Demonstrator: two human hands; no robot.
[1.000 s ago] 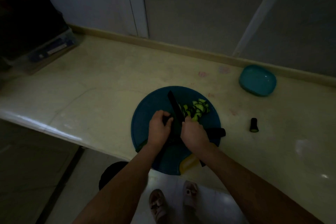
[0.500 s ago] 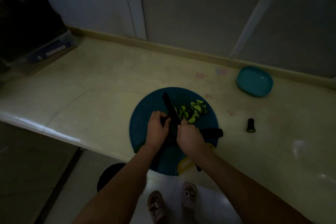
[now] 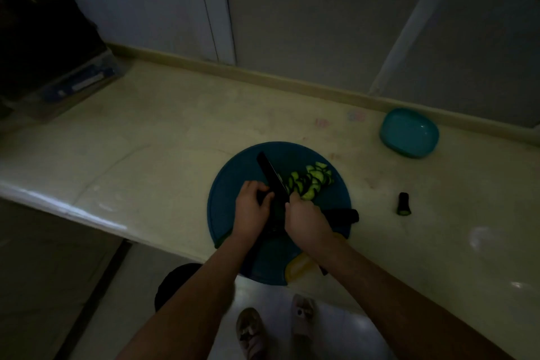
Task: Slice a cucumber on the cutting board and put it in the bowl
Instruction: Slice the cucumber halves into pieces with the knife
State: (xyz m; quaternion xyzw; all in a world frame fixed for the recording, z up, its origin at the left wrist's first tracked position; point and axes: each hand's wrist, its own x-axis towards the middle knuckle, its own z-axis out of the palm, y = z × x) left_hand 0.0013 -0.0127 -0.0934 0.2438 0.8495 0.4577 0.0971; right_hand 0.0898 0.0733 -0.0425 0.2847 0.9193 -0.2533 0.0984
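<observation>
Slicing at the desk's near edge, we list: left grip [image 3: 251,209] curled round the cucumber [image 3: 264,199], steadying it on the cutting board [image 3: 230,184]; knife [image 3: 271,177] set across it; right grip [image 3: 306,221] clasping its handle; slices [image 3: 314,181] fanned clear of the blade; bowl [image 3: 409,133] by the far edge, within reach.

Your left hand [image 3: 249,210] curls round the dark cucumber [image 3: 265,199] on the round blue cutting board [image 3: 230,184], your right hand [image 3: 306,218] grips the knife [image 3: 271,177], blade just beside those fingers, slices [image 3: 311,181] fanned beyond it, teal bowl [image 3: 409,133] well apart by the wall.
</observation>
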